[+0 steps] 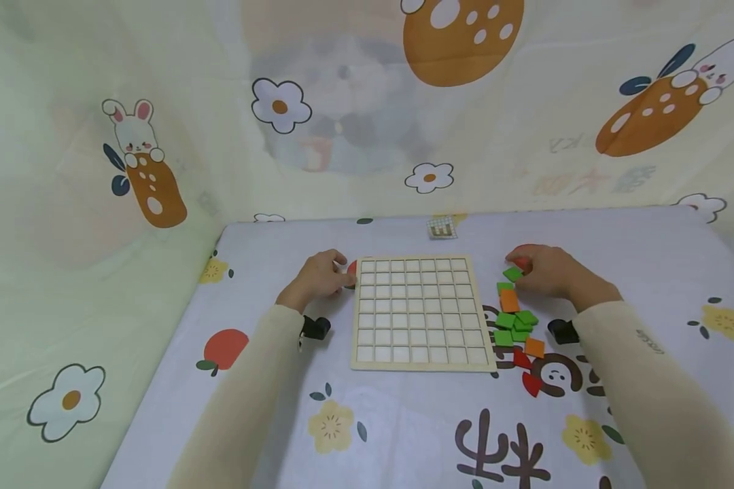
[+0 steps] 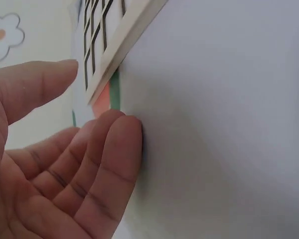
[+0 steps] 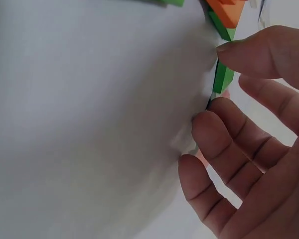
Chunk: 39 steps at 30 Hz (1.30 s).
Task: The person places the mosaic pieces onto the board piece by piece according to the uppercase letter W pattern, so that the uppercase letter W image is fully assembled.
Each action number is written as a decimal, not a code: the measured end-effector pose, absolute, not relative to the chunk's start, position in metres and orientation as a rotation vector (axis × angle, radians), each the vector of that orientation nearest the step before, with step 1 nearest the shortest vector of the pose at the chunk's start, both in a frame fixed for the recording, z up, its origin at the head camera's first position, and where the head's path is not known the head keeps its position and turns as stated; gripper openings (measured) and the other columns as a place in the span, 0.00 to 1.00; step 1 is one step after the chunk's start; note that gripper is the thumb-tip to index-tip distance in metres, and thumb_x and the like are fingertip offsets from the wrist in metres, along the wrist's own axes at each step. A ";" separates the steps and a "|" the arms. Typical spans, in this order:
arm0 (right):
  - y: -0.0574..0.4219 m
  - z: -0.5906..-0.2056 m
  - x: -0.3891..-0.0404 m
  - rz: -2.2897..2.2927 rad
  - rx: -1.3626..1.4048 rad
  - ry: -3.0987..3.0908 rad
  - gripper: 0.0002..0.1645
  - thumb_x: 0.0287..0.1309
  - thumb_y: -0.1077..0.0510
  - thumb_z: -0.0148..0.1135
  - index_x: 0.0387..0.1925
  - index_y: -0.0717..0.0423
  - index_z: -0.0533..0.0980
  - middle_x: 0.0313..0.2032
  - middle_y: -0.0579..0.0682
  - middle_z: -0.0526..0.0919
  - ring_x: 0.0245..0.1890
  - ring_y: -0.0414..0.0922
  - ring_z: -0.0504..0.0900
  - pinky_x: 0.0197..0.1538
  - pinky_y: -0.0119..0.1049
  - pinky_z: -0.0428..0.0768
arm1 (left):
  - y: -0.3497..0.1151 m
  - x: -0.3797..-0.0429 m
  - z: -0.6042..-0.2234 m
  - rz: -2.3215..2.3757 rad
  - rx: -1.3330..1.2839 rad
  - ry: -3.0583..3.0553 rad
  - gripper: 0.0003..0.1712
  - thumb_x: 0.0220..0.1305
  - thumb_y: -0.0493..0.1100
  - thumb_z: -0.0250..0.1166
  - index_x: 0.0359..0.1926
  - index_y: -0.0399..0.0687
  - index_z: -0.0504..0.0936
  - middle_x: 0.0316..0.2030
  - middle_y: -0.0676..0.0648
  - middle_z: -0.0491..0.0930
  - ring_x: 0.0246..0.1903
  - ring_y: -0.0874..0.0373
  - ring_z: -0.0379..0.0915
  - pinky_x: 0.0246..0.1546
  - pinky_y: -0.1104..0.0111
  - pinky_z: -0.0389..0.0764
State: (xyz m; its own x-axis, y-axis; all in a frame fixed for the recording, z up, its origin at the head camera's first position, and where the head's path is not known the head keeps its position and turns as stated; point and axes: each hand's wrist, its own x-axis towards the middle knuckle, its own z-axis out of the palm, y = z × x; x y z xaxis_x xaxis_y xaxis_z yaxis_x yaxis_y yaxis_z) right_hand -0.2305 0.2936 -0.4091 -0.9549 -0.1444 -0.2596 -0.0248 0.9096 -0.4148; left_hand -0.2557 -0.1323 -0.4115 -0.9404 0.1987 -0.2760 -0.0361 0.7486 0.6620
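Observation:
A pale wooden grid board (image 1: 422,367) with rows of square cells lies flat on the table. At its left edge is my left hand (image 1: 319,277). In the left wrist view, that hand's fingers are loosely bent, thumb apart from them, with nothing between. My right hand (image 1: 550,272) is at the far end of a scatter of tiles right of the board. A green square tile (image 3: 223,77) sits between its thumb and fingers, the thumb tip right at the tile's edge, the fingers spread and not closed round it. More green tiles (image 1: 504,320) and orange tiles (image 1: 509,300) lie nearer, some overlapping.
A small clear packet (image 1: 442,229) lies behind the board near the table's back edge. The table is covered with a printed white cloth (image 1: 404,435). Patterned curtains (image 1: 355,190) close off the back and left side.

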 end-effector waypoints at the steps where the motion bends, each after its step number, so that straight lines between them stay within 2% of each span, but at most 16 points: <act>1: 0.293 -0.409 -0.230 -0.608 -0.124 2.784 0.33 0.57 0.59 0.68 0.65 0.62 0.75 0.46 0.63 0.81 0.47 0.59 0.75 0.50 0.57 0.80 | -0.131 -0.254 -0.412 1.009 0.127 2.611 0.30 0.68 0.48 0.71 0.65 0.40 0.74 0.44 0.43 0.82 0.30 0.56 0.81 0.41 0.63 0.81; 13: 0.290 -0.408 -0.227 -0.602 -0.194 2.792 0.25 0.58 0.61 0.71 0.57 0.64 0.81 0.37 0.57 0.80 0.41 0.55 0.75 0.43 0.48 0.79 | -0.119 -0.232 -0.415 1.066 0.092 2.599 0.30 0.65 0.44 0.72 0.63 0.38 0.73 0.38 0.44 0.82 0.23 0.57 0.81 0.31 0.69 0.76; 19: 0.290 -0.408 -0.228 -0.558 -0.238 2.827 0.18 0.57 0.61 0.72 0.48 0.65 0.85 0.35 0.55 0.82 0.40 0.54 0.76 0.44 0.50 0.81 | -0.117 -0.230 -0.419 1.125 0.121 2.555 0.28 0.66 0.40 0.72 0.62 0.35 0.74 0.35 0.44 0.81 0.21 0.59 0.80 0.26 0.70 0.83; 24: 0.291 -0.408 -0.224 -0.544 -0.203 2.822 0.15 0.56 0.59 0.74 0.43 0.65 0.85 0.34 0.54 0.83 0.38 0.54 0.77 0.45 0.51 0.83 | -0.113 -0.227 -0.419 1.191 0.132 2.521 0.27 0.66 0.36 0.72 0.62 0.33 0.73 0.34 0.43 0.79 0.22 0.59 0.80 0.25 0.68 0.86; 29: 0.292 -0.411 -0.222 -0.548 -0.186 2.851 0.12 0.55 0.57 0.74 0.37 0.63 0.85 0.30 0.52 0.82 0.35 0.52 0.76 0.41 0.47 0.82 | -0.112 -0.228 -0.424 1.228 0.153 2.502 0.28 0.65 0.34 0.71 0.63 0.32 0.73 0.34 0.43 0.79 0.23 0.58 0.81 0.25 0.68 0.87; 39: 0.296 -0.410 -0.216 -0.571 -0.234 2.978 0.09 0.54 0.58 0.71 0.33 0.59 0.81 0.28 0.51 0.78 0.34 0.51 0.74 0.38 0.45 0.76 | -0.111 -0.223 -0.423 1.224 0.142 2.509 0.30 0.62 0.32 0.74 0.64 0.33 0.74 0.33 0.44 0.80 0.25 0.57 0.80 0.26 0.69 0.86</act>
State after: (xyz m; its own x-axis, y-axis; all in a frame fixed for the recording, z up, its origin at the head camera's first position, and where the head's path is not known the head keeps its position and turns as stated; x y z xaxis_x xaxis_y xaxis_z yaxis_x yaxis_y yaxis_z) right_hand -0.2159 0.2958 -0.4097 -0.9832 -0.1692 -0.0691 -0.1317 0.9180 -0.3742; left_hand -0.2232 -0.1114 -0.4227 -0.9356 0.2369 -0.2617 -0.0604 0.6230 0.7799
